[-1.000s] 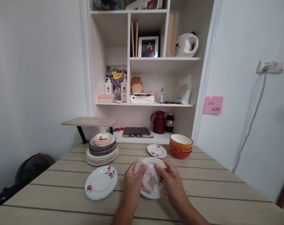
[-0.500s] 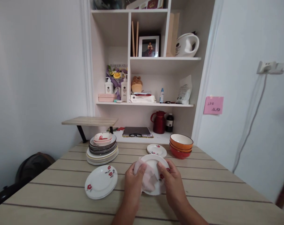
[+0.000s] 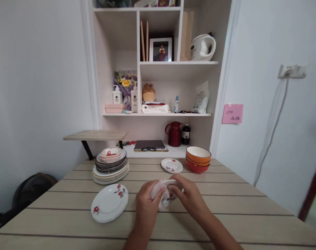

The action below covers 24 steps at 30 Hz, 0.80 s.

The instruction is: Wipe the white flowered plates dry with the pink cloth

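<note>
In the head view, the left hand point(image 3: 148, 199) pinches a pale pink cloth point(image 3: 165, 200) against a flower-patterned plate point(image 3: 172, 196); the right hand point(image 3: 186, 192) grips its rim near 1 o'clock. Half a second ago the plate faced the camera broadly; now it is tipped, looking much narrower. From it, two flowered plates point(image 3: 109, 204) lie at 9 o'clock, stacked bowls point(image 3: 198, 160) at 1.
</note>
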Motion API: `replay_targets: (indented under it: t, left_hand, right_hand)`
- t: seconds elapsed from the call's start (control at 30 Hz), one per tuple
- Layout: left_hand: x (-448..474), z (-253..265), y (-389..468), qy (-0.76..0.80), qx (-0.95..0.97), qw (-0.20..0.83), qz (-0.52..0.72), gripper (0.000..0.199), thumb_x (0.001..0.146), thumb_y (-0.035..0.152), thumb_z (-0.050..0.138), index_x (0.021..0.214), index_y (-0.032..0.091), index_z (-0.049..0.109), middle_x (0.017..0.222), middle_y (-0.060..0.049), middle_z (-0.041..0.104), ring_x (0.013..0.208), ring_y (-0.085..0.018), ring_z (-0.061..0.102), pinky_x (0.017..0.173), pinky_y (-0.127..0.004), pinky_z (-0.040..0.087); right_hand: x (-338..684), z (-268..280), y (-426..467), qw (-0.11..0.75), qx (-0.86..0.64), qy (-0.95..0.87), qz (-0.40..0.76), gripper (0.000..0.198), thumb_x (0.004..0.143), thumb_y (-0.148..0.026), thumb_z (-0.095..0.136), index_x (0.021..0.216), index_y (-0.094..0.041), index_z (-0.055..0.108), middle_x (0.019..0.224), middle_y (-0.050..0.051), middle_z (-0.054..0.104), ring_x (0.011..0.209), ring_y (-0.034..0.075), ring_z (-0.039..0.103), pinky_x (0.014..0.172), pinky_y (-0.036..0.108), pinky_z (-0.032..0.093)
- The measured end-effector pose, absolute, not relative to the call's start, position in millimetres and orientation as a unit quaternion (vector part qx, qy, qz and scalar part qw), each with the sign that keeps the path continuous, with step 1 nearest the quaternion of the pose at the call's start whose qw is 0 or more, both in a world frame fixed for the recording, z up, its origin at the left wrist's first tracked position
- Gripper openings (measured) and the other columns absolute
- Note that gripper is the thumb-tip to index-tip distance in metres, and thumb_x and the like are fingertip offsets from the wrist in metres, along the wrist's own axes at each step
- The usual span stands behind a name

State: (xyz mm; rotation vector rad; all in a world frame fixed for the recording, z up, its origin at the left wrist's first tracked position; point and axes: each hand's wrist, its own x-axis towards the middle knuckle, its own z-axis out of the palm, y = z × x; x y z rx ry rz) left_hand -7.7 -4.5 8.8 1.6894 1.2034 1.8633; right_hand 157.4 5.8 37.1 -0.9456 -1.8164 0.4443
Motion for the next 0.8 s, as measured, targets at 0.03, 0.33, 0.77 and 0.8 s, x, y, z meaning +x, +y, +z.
replay_targets:
  t: [0.03,0.33,0.77,0.8]
  left_hand:
    - [-8,8,-4,0.425,0.6,0.171,0.656,0.017,0.071,0.028,0.074,0.087,0.023,0.076,0.085,-0.007,0.075,0.079,-0.023,0.067,0.079,-0.03,0.051]
    - [-7,15,-3,0.452,0.528,0.276,0.664,0.029,0.07,0.038,0.073,0.088,0.016,0.072,0.076,-0.005,0.072,0.068,-0.02,0.063,0.063,-0.025,0.05]
    - [3,12,0,0.412,0.411,0.392,0.713,0.045,0.066,0.047,0.075,0.093,0.011,0.071,0.084,-0.009,0.073,0.073,-0.02,0.065,0.067,-0.027,0.052]
    - [2,12,0,0.41,0.408,0.394,0.714,0.045,0.065,0.047,0.076,0.093,0.011,0.072,0.083,-0.009,0.072,0.072,-0.02,0.065,0.067,-0.027,0.052]
  right_hand:
    - [157,38,5,0.498,-0.387,-0.752,0.192,0.013,0.085,-0.03,0.056,0.078,-0.023,0.064,0.067,0.0,0.062,0.063,0.018,0.056,0.06,0.026,0.041]
    - [139,22,3,0.582,-0.359,-0.647,0.338,0.022,0.086,-0.041,0.056,0.083,-0.02,0.061,0.069,-0.001,0.058,0.063,0.016,0.049,0.056,0.024,0.04]
    - [120,17,-4,0.674,-0.355,-0.436,0.478,0.032,0.079,-0.043,0.065,0.103,-0.022,0.062,0.082,0.0,0.063,0.064,0.015,0.052,0.051,0.021,0.041]
    - [119,15,-3,0.673,-0.353,-0.435,0.483,0.032,0.08,-0.044,0.064,0.103,-0.023,0.061,0.082,0.0,0.064,0.065,0.015,0.052,0.052,0.022,0.042]
